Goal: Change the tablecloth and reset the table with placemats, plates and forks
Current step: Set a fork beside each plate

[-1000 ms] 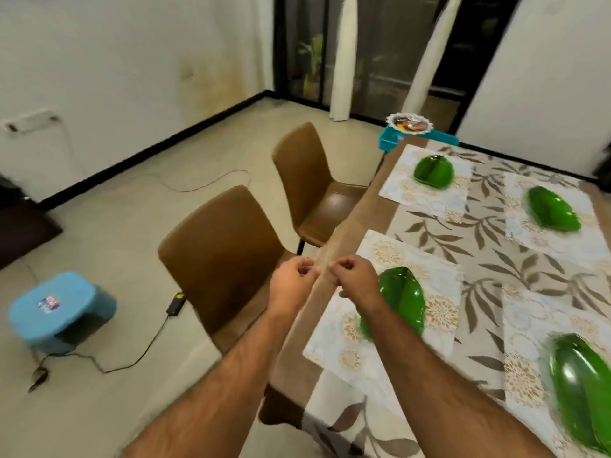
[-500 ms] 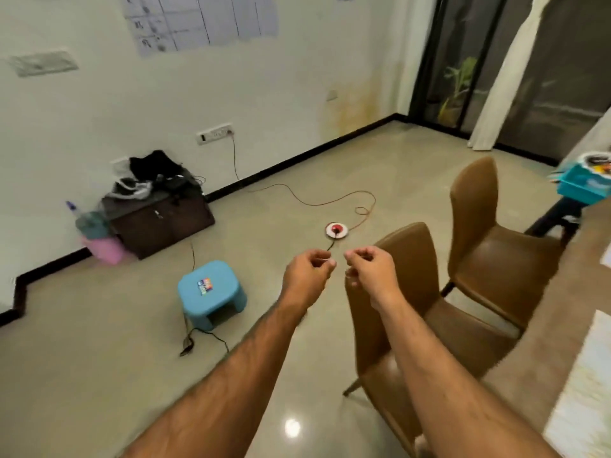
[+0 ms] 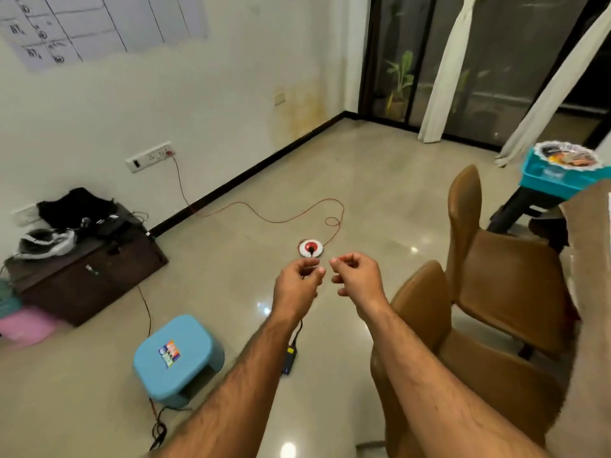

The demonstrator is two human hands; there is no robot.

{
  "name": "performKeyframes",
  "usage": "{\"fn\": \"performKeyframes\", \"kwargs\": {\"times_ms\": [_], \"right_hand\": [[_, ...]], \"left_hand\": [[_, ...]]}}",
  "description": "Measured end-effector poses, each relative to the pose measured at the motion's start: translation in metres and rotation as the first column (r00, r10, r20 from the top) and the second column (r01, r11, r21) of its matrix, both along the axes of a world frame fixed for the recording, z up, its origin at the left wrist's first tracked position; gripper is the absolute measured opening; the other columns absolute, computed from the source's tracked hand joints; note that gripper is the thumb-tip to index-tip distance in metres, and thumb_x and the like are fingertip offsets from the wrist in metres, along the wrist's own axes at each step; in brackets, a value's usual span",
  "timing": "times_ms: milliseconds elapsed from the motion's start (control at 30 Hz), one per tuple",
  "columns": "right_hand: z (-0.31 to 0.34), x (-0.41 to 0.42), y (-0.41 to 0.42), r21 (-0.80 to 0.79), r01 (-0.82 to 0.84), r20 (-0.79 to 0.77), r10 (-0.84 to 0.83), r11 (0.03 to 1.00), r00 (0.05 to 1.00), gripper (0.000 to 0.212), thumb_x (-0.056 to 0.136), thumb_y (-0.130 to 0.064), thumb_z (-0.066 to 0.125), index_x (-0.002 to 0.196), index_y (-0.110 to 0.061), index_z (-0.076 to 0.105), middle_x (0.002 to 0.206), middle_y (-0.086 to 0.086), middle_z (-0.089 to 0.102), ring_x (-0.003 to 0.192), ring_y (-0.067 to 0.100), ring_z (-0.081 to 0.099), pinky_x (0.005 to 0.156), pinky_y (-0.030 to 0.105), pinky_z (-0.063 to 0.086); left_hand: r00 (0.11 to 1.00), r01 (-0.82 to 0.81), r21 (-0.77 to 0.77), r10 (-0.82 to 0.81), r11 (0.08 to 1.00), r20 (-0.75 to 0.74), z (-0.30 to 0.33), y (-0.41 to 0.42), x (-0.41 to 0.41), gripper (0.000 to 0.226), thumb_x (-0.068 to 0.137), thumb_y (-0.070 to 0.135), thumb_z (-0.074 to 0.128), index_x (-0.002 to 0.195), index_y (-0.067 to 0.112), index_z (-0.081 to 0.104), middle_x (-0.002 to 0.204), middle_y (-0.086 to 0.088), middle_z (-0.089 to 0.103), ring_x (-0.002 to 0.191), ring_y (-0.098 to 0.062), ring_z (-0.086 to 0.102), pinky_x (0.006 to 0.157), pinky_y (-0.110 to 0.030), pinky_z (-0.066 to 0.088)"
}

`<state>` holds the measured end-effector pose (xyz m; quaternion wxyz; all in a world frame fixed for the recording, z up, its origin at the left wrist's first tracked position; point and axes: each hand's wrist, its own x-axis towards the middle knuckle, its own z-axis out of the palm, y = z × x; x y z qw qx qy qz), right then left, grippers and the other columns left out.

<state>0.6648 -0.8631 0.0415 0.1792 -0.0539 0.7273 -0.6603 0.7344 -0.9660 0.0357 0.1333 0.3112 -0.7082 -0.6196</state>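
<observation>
My left hand (image 3: 297, 282) and my right hand (image 3: 355, 276) are held out side by side over the floor, a small gap between them. Both have their fingers curled, and I see nothing in either. The table (image 3: 590, 233) shows only as a brown covered edge at the far right. Placemats, plates and forks are out of view.
Two brown chairs (image 3: 502, 279) (image 3: 426, 312) stand just right of my hands along the table. On the floor are a blue stool (image 3: 175, 355), a red-white cord reel (image 3: 310, 247) with an orange cable, and a black adapter (image 3: 289, 358). A dark cabinet (image 3: 89, 269) stands left; a teal basket (image 3: 558, 175) sits far right.
My view has swung left from the set table to the floor and wall. My hands came away from the table edge and have parted slightly, still curled.
</observation>
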Motion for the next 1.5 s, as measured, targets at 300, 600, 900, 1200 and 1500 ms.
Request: {"fn": "performKeyframes", "kwargs": {"times_ms": [300,600,900,1200,1500], "right_hand": [[-0.009,-0.151,-0.066,-0.028,0.167,0.034,-0.166,0.986,0.986,0.009,0.093,-0.012,0.059,0.097,-0.018,0.064,0.091,0.005,0.068,0.075,0.019,0.068,0.055,0.032,0.053],[0.007,-0.281,-0.069,-0.04,0.415,0.076,-0.411,0.909,0.908,0.006,0.09,-0.003,0.062,0.094,-0.004,0.066,0.077,0.006,0.066,0.062,0.014,0.064,0.051,0.027,0.047],[-0.013,-0.457,-0.048,-0.001,0.537,0.054,-0.536,0.844,0.842,0.012,0.094,-0.018,0.062,0.085,-0.01,0.065,0.074,0.007,0.065,0.062,0.018,0.064,0.054,0.029,0.051],[0.025,-0.706,0.017,0.074,0.646,0.026,-0.649,0.76,0.761,0.011,0.094,-0.023,0.061,0.091,-0.013,0.066,0.087,0.009,0.067,0.074,0.019,0.066,0.057,0.028,0.05],[0.003,-0.885,0.102,0.081,0.805,0.061,-0.809,0.588,0.584,0.012,0.093,-0.023,0.062,0.1,-0.014,0.067,0.091,0.008,0.068,0.074,0.014,0.064,0.059,0.027,0.052]], "left_hand": [[0.987,0.16,-0.065,-0.158,0.985,0.035,-0.007,-0.086,-0.164,0.02,0.096,0.023,0.056,0.112,0.021,0.069,0.105,0.003,0.069,0.094,-0.013,0.068,0.076,-0.032,0.058],[0.898,0.44,-0.06,-0.44,0.896,0.014,0.013,-0.112,-0.343,0.008,0.09,0.018,0.066,0.088,0.025,0.068,0.085,0.001,0.072,0.085,-0.017,0.07,0.085,-0.036,0.056],[0.801,0.598,0.028,-0.598,0.801,-0.009,0.002,-0.097,-0.529,0.005,0.09,0.019,0.067,0.092,0.015,0.067,0.089,-0.007,0.07,0.086,-0.02,0.068,0.071,-0.027,0.05],[0.69,0.724,0.056,-0.723,0.688,-0.037,0.039,-0.035,-0.786,0.02,0.097,0.027,0.057,0.116,0.021,0.06,0.106,0.003,0.066,0.099,-0.015,0.065,0.073,-0.03,0.053],[0.504,0.863,0.041,-0.864,0.504,0.012,0.009,0.068,-1.013,0.027,0.096,0.028,0.058,0.12,0.016,0.061,0.105,-0.001,0.065,0.1,-0.021,0.065,0.07,-0.031,0.051]]}}
